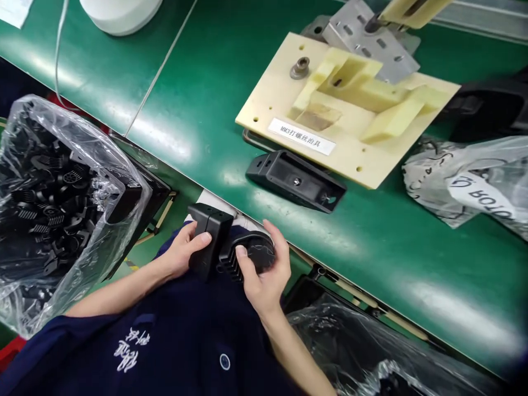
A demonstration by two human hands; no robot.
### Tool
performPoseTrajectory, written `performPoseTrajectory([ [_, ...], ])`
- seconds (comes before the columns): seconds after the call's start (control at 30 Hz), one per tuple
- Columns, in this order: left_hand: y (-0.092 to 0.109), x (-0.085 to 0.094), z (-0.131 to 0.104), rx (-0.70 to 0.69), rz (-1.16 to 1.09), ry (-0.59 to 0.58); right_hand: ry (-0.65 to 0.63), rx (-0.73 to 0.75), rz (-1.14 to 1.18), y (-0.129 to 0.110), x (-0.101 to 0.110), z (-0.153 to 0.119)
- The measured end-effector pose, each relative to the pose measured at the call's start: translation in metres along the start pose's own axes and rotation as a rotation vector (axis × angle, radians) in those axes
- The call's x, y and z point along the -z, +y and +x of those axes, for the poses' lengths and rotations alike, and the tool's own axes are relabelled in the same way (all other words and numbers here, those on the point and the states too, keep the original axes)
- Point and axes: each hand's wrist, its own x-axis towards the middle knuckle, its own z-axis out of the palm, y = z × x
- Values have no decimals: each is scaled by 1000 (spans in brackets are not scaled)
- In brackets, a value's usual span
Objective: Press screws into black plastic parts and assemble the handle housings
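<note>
Close to my body, just off the table's front edge, my left hand (187, 247) grips a black box-shaped plastic housing (213, 225), thumb on its near face. Beside it, my right hand (266, 269) has thumb and fingers wrapped round a black plastic part with a round cap and a ribbed side (259, 250). The two parts sit side by side; whether they touch I cannot tell. On the green table (198, 126) lies a long black plastic shell (297, 179), its hollow side up, with a screw or metal insert visible inside.
Behind the shell stands a cream fixture plate (264, 110) with raised blocks and a metal bracket (371, 41). A plastic-lined bin of black parts (53, 209) is at left, another lined bin (346, 341) under the table's edge at right. A printed plastic bag (470, 181) lies right.
</note>
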Motion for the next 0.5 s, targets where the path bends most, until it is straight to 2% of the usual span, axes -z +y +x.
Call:
performPoseTrajectory([
  [0.13,-2,-3,-2,79,9,-10,-50,77,13,4,1,-3],
  [0.23,-1,-1,-2,148,23,8,-96,79,-5,7,1,-2],
  [0.37,-1,-2,-1,209,41,101,-111,-125,12,9,1,0],
  [0.43,-1,-7,-3,157,66,137,-127,-233,76,8,6,1],
  [0.47,-3,-9,-3,111,83,141,-151,-240,109,10,10,1],
  [0.5,-5,-11,-2,74,96,149,-206,-326,173,13,13,0],
])
